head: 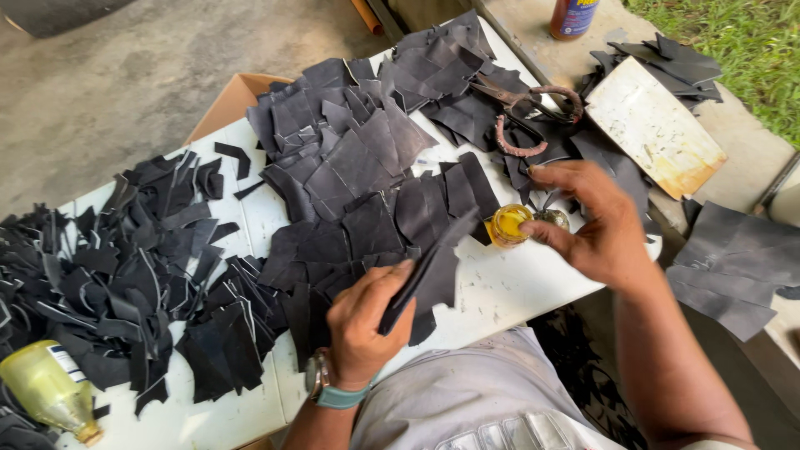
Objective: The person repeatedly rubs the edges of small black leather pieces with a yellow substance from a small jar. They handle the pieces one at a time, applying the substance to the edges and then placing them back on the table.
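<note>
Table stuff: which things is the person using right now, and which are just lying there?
In use:
- black piece, held in the left hand
- small jar of yellow liquid, which the right hand touches

Lying about:
- rusty scissors
- yellowish bottle on its side
- heaps of black scraps
- cardboard box
- white board

Outdoor spot, daylight falling evenly. White table [500, 292] sitting on grey concrete floor [125, 83]; grass strip [733, 50] showing beyond table's far right corner, cardboard box [229, 100] poking out behind its far edge.
</note>
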